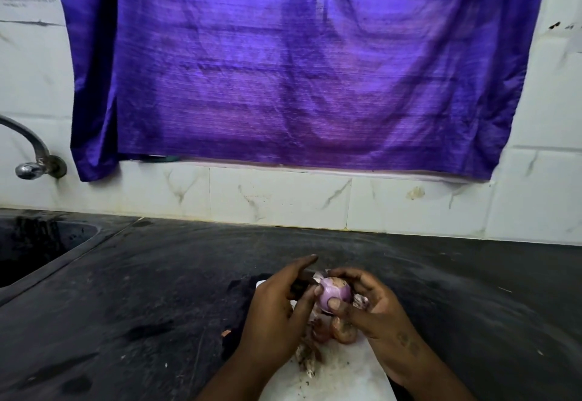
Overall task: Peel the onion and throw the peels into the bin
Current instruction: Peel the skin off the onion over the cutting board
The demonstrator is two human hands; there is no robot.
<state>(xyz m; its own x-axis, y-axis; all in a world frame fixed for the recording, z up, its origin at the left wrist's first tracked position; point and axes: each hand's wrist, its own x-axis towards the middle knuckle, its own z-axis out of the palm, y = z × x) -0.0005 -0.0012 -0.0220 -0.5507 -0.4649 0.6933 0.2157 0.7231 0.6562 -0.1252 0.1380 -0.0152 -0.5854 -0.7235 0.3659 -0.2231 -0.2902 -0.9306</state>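
A pale purple onion point(334, 293) is held above a white cutting board point(343, 372) near the counter's front edge. My right hand point(374, 312) grips the onion from the right, thumb on its front. My left hand point(277, 309) holds a dark-handled knife point(299, 287) against the onion's left side, where a strip of peel point(318, 276) lifts off. Loose dry peels point(310, 359) and a brown unpeeled onion point(345, 333) lie on the board below my hands. No bin is in view.
The dark stone counter point(157, 290) stretches left to a black sink point(41, 243) with a metal tap point(31, 161) above it. White tiles point(283, 202) and a purple curtain point(299, 70) stand behind.
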